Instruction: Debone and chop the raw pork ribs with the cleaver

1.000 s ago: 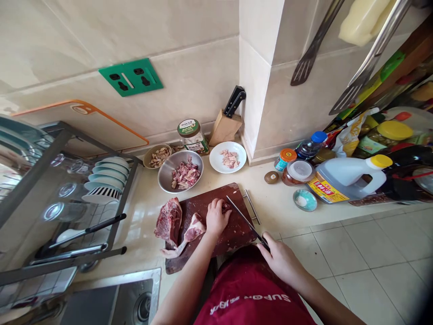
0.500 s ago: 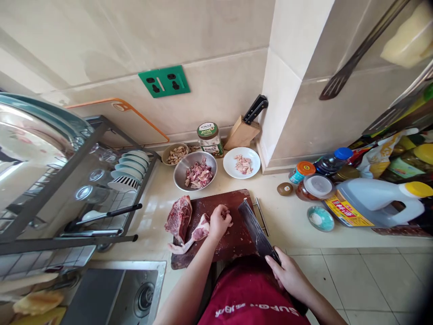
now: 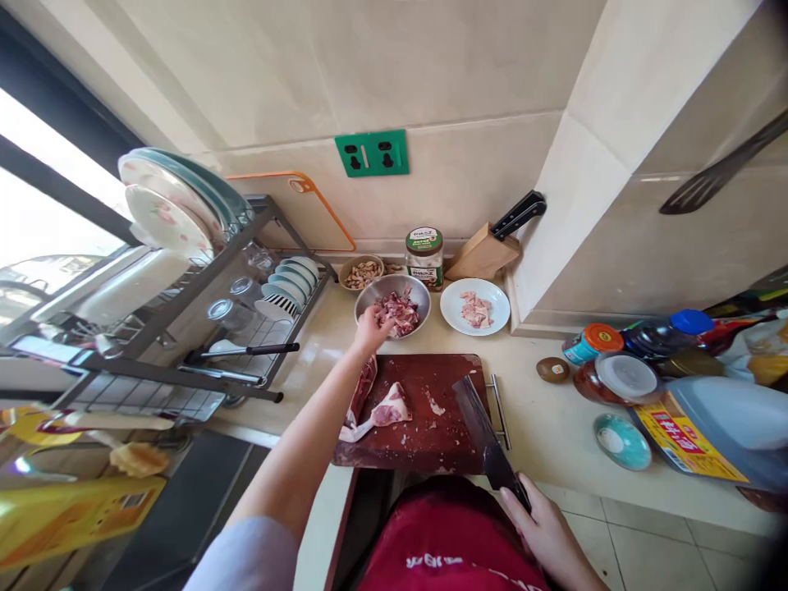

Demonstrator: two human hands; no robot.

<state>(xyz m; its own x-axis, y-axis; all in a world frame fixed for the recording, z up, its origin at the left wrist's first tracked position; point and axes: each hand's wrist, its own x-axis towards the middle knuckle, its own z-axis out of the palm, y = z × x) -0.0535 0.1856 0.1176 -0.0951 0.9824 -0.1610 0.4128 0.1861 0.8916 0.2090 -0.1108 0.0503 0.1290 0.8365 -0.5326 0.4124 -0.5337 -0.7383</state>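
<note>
Left hand at round steel bowl rim, clenched on meat bits, grip unclear. Right hand grips dark cleaver over brown cutting board.

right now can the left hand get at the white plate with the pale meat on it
Probably yes. The left hand is at the rim of the steel bowl, and the white plate sits just right of that bowl with nothing standing between them.
</note>
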